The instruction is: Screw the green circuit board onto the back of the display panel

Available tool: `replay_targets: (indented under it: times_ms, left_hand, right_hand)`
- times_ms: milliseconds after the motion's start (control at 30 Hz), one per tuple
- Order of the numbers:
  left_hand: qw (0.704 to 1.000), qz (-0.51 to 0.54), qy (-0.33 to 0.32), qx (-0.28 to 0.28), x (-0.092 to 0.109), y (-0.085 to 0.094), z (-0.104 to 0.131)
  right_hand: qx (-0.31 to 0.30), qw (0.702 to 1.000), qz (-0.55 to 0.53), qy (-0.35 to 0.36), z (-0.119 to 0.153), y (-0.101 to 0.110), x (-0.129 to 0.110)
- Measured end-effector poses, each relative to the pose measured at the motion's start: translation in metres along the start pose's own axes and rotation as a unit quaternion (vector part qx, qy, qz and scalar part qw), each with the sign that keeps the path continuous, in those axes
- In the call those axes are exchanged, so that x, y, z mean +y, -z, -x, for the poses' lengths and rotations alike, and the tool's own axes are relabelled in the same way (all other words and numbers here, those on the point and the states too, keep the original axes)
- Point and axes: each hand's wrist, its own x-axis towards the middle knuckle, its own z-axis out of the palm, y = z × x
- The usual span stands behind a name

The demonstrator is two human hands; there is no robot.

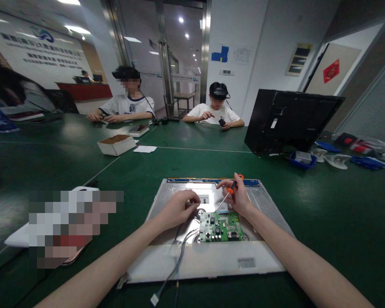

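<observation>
A flat metal display panel (208,259) lies on the green table, with a green circuit board (222,226) on it and a blue strip board along its far edge. My right hand (239,196) is closed round a screwdriver (232,188) with an orange and black handle; its shaft slants down-left to the board's far edge. My left hand (182,205) is over the panel, left of the board, fingers bent together near the thumb; whatever is between them is too small to make out. Grey cables (182,252) run from the board's left side toward the near edge, ending in a white connector (154,299).
A black monitor (291,122) stands at the back right beside a blue tray (303,164). An open white box (116,145) and a paper lie at the back left. Blurred items rest at the left. Several people sit around the table.
</observation>
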Motion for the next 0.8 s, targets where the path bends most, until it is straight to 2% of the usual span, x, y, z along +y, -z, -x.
replay_targets:
  times_ms: [167, 267, 500, 800]
  left_hand:
    - [0.991, 0.108, 0.037, -0.068, 0.0057, -0.0017, 0.0022]
    - [0.988, 0.128, 0.038, -0.078, 0.0050, -0.0030, 0.0008]
    - [0.986, 0.129, 0.028, -0.106, 0.0057, -0.0006, -0.0012]
    - [0.991, 0.093, 0.017, -0.097, 0.0038, -0.0025, 0.0000]
  right_hand:
    - [-0.004, 1.000, 0.001, -0.004, -0.0008, 0.0000, 0.0005]
    - [-0.005, 1.000, 0.005, -0.005, -0.0012, -0.0002, 0.0007]
    - [0.001, 1.000, 0.013, -0.008, -0.0004, -0.0012, -0.0010]
    - [0.004, 1.000, 0.013, -0.006, -0.0006, -0.0033, -0.0002]
